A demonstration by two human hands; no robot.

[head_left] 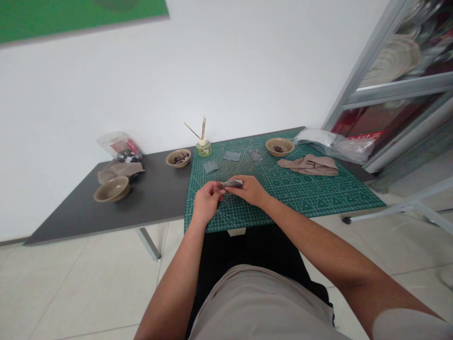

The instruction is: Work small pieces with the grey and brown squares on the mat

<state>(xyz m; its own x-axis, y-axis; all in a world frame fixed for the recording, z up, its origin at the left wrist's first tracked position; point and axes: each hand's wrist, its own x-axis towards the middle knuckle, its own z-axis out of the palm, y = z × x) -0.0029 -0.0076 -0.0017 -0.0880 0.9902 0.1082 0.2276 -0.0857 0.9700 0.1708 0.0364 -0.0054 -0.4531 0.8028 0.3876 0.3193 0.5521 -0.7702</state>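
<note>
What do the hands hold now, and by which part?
The left hand and right hand pinch a small plastic packet between their fingers, at its left end and underside.

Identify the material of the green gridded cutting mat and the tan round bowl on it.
The green gridded cutting mat looks like matte plastic, with printed lines. The tan round bowl looks like glazed ceramic from its thick rim and sheen, perhaps plastic.

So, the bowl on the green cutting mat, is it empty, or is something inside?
Not empty: the tan bowl has a small pile of dark pieces lying in its bottom.
</note>
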